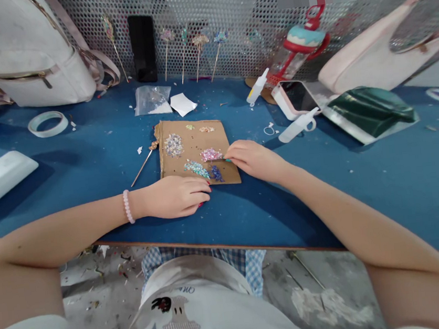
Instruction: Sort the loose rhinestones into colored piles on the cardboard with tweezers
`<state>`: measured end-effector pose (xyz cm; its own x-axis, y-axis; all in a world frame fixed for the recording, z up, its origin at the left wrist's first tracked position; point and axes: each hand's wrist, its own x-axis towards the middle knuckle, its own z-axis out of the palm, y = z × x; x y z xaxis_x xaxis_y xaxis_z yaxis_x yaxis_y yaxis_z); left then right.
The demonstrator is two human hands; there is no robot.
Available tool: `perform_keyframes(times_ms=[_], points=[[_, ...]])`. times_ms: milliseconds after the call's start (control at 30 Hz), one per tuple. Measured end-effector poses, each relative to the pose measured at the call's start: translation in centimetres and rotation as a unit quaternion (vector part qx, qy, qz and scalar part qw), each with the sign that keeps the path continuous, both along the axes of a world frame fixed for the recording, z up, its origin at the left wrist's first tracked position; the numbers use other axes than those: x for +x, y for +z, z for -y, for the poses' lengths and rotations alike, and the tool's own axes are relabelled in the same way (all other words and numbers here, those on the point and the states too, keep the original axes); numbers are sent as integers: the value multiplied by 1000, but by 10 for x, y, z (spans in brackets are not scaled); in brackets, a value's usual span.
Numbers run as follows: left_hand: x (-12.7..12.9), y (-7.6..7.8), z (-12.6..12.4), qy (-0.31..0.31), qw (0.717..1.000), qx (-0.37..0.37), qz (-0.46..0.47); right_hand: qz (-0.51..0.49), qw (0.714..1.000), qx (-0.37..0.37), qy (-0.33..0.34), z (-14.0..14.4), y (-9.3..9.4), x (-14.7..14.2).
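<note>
A craft workshop: blue felt-covered tabletop (pixel 364 179) (scraps scattered), perforated metal back panel (pixel 225 5), finished decorated hair sticks (pixel 191 54) leaning there.

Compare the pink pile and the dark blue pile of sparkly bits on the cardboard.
The pink pile is pale and spreads wide; the dark blue pile is deep-coloured and smaller. The pink pile lies at the right hand's fingertips; the dark blue pile sits nearer the cardboard's front edge. Both are loose glittery bits.
</note>
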<state>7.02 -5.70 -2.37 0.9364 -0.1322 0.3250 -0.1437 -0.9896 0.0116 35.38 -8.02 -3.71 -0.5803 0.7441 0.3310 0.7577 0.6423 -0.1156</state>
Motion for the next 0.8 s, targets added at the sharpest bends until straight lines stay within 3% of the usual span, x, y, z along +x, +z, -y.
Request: perform_keyframes(times_ms=[800], points=[[0, 1, 0, 8, 1000, -4, -12, 23, 995, 38, -85, -3, -3, -2]])
